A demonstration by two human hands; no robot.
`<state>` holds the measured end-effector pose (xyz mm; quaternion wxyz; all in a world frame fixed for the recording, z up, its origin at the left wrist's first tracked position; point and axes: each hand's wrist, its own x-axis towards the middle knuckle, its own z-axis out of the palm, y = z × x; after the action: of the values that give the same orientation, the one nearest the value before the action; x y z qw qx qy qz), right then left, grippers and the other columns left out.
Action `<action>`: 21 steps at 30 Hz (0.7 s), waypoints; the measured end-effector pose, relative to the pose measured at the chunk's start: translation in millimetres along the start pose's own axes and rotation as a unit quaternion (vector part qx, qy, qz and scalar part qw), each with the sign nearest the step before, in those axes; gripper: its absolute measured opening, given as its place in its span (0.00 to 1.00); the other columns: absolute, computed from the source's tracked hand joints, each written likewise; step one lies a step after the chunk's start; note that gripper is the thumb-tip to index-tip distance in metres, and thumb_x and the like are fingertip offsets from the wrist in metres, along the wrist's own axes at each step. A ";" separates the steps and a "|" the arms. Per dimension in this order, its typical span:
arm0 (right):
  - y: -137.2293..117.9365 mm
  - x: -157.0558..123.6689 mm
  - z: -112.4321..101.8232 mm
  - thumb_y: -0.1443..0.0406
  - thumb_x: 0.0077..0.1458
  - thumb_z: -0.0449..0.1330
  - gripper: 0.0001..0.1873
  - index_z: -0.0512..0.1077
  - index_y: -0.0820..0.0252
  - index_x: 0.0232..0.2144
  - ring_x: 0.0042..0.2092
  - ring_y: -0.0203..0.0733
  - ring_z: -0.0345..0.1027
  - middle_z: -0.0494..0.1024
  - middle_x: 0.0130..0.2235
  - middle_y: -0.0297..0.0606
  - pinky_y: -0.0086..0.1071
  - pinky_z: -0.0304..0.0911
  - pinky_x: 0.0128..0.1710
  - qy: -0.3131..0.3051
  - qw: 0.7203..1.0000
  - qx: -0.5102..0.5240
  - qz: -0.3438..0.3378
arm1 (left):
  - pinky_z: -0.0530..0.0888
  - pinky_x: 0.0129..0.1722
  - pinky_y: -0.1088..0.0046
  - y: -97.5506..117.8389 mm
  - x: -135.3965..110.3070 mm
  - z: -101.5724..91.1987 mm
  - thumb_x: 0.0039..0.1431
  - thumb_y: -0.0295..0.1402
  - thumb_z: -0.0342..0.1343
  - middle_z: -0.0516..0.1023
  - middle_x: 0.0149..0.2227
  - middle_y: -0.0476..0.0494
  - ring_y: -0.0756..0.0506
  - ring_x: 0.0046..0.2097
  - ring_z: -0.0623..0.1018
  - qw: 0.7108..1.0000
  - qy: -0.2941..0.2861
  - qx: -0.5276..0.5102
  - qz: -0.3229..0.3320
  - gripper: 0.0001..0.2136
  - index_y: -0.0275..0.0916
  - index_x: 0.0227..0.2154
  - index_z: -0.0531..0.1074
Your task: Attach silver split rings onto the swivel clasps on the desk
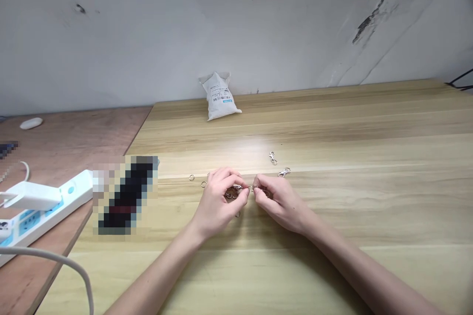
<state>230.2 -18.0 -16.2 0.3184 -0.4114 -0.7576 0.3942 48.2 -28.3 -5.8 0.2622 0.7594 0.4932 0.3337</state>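
My left hand [221, 201] and my right hand [281, 204] meet at the middle of the pale wooden table [314, 236]. Their fingertips pinch a small silver clasp [244, 187] between them, and a metal ring seems linked to it. Under my left hand lies a small heap of metal rings [231, 195], partly hidden by the fingers. Loose rings [191, 177] lie to its left. Beyond my right hand are two swivel clasps [273, 158] [284, 173].
A white printed bag [219, 96] leans against the wall at the table's back edge. To the left, a lower reddish board holds a white power strip [48, 205] with a plug and cable. A pixelated dark object [125, 194] sits at the table's left edge.
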 end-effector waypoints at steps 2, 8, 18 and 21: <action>-0.2 0.2 -0.4 0.67 0.54 0.50 0.11 0.53 0.57 0.21 0.24 0.31 0.47 0.56 0.21 0.27 0.28 0.44 0.24 0.001 1.000 0.006 0.004 | 0.65 0.49 0.63 -1.5 -0.6 0.4 0.58 0.28 0.56 0.76 0.37 0.46 0.44 0.45 0.74 0.996 0.029 0.058 0.064 0.03 0.42 0.34 0.73; 1.2 -0.2 -0.4 0.63 0.58 0.50 0.14 0.54 0.57 0.21 0.24 0.32 0.48 0.55 0.21 0.27 0.27 0.46 0.23 -0.024 0.986 0.146 0.079 | 0.64 0.53 0.61 -4.6 -0.4 -0.9 0.57 0.23 0.56 0.78 0.35 0.50 0.48 0.38 0.76 0.939 0.085 0.230 0.240 0.08 0.44 0.34 0.73; -8.3 2.9 -3.4 0.62 0.60 0.50 0.18 0.58 0.58 0.18 0.22 0.32 0.53 0.62 0.18 0.29 0.29 0.51 0.26 -0.083 0.938 0.308 0.136 | 0.65 0.52 0.61 0.3 -2.1 -7.6 0.54 0.22 0.57 0.80 0.34 0.51 0.47 0.38 0.77 0.905 0.113 0.271 0.307 0.11 0.46 0.35 0.74; -9.6 3.4 -4.7 0.61 0.60 0.50 0.19 0.58 0.58 0.18 0.22 0.32 0.53 0.62 0.18 0.29 0.29 0.50 0.25 -0.094 0.935 0.313 0.142 | 0.66 0.52 0.62 0.1 -2.4 -8.2 0.54 0.22 0.57 0.80 0.34 0.51 0.47 0.37 0.77 0.906 0.118 0.266 0.306 0.11 0.47 0.35 0.74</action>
<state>228.9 -16.9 -5.1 0.2993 -0.3557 -0.5560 0.6890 41.2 -29.9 -1.1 -0.1250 0.8695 0.3344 0.3413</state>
